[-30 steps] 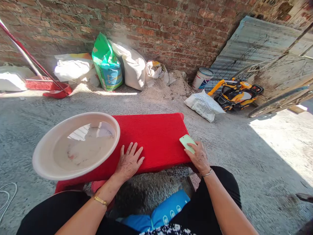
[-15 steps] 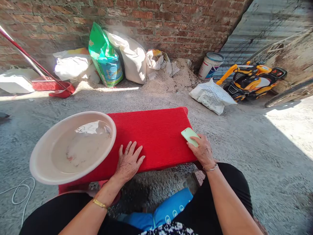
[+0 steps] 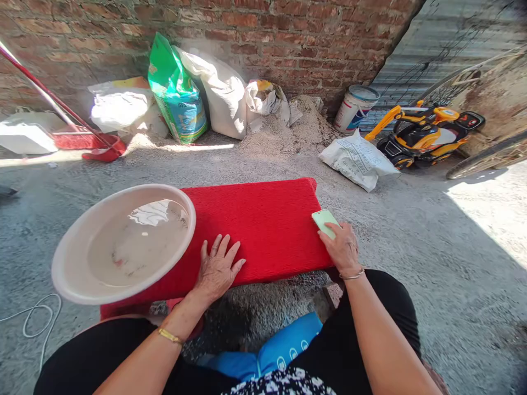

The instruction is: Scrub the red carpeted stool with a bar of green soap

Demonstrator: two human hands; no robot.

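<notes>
My left hand (image 3: 217, 270) lies flat with its fingers spread on a red cloth-covered bench (image 3: 263, 219), just right of a wide pale basin (image 3: 69, 280). Water (image 3: 135, 247) stands in the basin, with a bright reflection and a few dark and reddish specks in it. At the bench's right edge, my right hand (image 3: 342, 247) grips a light green smartphone (image 3: 324, 220) between thumb and fingers. The phone's plain back faces up. Whether the phone touches the cloth I cannot tell.
Against the brick wall stand a green and blue sack (image 3: 181, 104), a white sack (image 3: 226, 99) and a bucket (image 3: 354, 108). A white bag (image 3: 356, 159) lies before a yellow and black toy vehicle (image 3: 436, 134). Left are a red dustpan (image 3: 105, 151) and a white cord (image 3: 39, 318).
My right hand has shifted the phone slightly right and away from me. My left hand stays spread on the red cloth.
</notes>
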